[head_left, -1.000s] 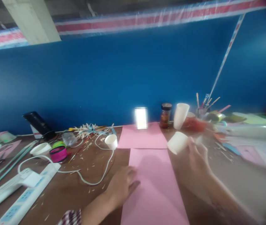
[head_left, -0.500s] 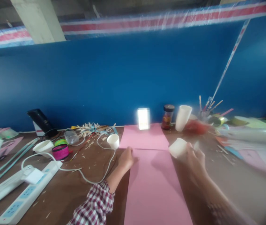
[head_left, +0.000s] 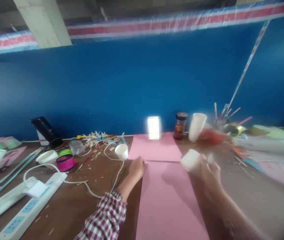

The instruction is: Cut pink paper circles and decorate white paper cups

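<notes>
- Long pink paper sheet (head_left: 170, 206): near end cropped.
- White plastic power strip, blue-socketed (head_left: 20, 219): lower end cropped.
- Left hand (head_left: 135, 168): fingertips hidden.
- Red object (head_left: 213, 136): blurred.

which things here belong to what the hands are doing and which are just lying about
Apparently in use:
white round cup, held in the right hand
long pink paper sheet, left hand by its far left corner
far pink rectangular paper sheet

Seemingly idle:
white rectangular power strip
reddish jar with black lid
tall white cup
</notes>
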A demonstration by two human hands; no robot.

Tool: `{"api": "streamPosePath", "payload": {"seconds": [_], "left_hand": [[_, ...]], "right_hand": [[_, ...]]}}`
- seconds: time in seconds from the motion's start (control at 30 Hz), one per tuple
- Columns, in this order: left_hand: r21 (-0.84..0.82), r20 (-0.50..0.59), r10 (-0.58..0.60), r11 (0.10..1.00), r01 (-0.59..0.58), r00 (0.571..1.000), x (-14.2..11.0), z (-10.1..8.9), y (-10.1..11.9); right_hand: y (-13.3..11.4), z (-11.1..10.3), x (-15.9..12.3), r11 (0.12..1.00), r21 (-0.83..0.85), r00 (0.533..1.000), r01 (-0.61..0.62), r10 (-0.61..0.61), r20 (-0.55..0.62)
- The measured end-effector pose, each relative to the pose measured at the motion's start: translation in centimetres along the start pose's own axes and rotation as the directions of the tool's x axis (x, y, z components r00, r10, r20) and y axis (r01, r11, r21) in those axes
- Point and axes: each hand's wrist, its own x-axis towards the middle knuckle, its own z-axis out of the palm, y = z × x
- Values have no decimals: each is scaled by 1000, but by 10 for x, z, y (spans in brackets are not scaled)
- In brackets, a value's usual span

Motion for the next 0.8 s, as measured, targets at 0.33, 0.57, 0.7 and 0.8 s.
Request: {"api": "streamPosePath", "payload": {"seconds": [0.33, 0.57, 0.7, 0.8], "left_hand": [[-34, -88, 115, 992, -118, 990, -8, -2, 3], [-12, -223, 74, 997, -79, 972, 18, -13, -5], [38, -251, 92, 996, -85, 964, 19, -13, -3], [88, -258, 148, 988, -129, 955, 3, -8, 4]], "right_hand": [[2, 0, 0, 1000, -26, 1000, 8, -7, 26], [-8, 0, -7, 999, -29, 1000, -13, 13, 9], [-12, -2, -9, 999, -31, 1000, -23, 24, 16], [-11, -5, -8, 999, -35, 999, 10, -9, 41]]}}
